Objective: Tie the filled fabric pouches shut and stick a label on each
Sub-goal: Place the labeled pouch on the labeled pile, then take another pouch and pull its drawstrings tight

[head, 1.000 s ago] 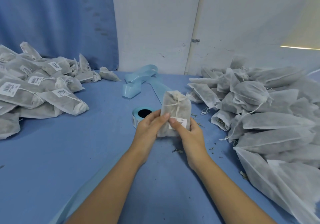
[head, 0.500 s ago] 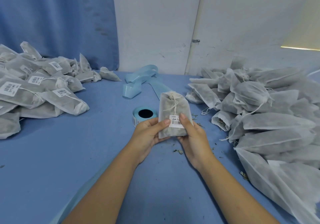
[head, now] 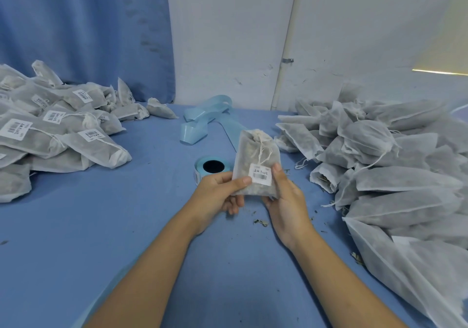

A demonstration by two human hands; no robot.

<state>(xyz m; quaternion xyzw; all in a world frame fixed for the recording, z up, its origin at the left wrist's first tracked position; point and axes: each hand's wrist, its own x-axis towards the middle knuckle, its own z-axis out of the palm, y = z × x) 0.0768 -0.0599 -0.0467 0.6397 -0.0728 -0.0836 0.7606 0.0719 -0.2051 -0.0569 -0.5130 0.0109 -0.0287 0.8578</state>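
Over the blue table (head: 126,239), between the labelled pile (head: 50,135) and the unlabelled heap (head: 392,175), left hand (head: 217,193) and right hand (head: 286,201) each pinch the tied pouch (head: 253,150) low down, thumbs flanking its label (head: 260,174). Fuzzy fabric, so I reckon a corner might peel unless it's rubbed down.

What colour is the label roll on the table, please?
The label roll is light blue; the head view shows it.

Label (head: 260,174) on pouch (head: 253,155): print too blurred to read. Label roll (head: 202,170): partly hidden behind left hand (head: 217,193). Left heap (head: 50,135) and right heap (head: 392,163): cut off at edges.
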